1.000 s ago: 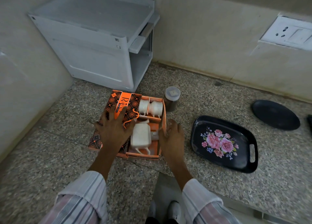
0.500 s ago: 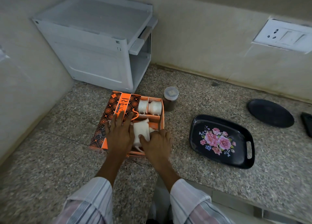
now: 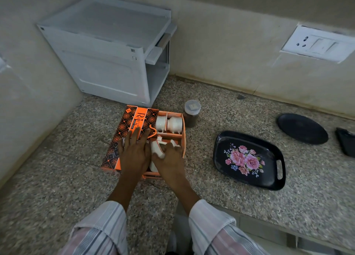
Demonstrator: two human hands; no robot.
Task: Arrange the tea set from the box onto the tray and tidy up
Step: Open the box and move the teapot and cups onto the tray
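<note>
An orange patterned box (image 3: 132,126) lies on the speckled counter, its lid pushed left so the right compartments show. Two white cups (image 3: 170,124) sit in the far compartment. A white teapot (image 3: 156,151) lies in the near one. My left hand (image 3: 134,154) rests flat on the lid with its fingers straight. My right hand (image 3: 170,162) has its fingers curled round the teapot inside the box. A black tray (image 3: 269,181) with pink flowers lies to the right of the box, nothing on it.
A lidded jar (image 3: 191,115) of dark contents stands just behind the box. A white cabinet (image 3: 107,49) fills the back left corner. A black round plate (image 3: 302,128) and a dark object (image 3: 346,143) lie at the far right. The counter edge runs near my sleeves.
My right hand moved from the box's right edge into the near compartment and closed round the teapot. My left hand slid right along the lid, staying flat.
</note>
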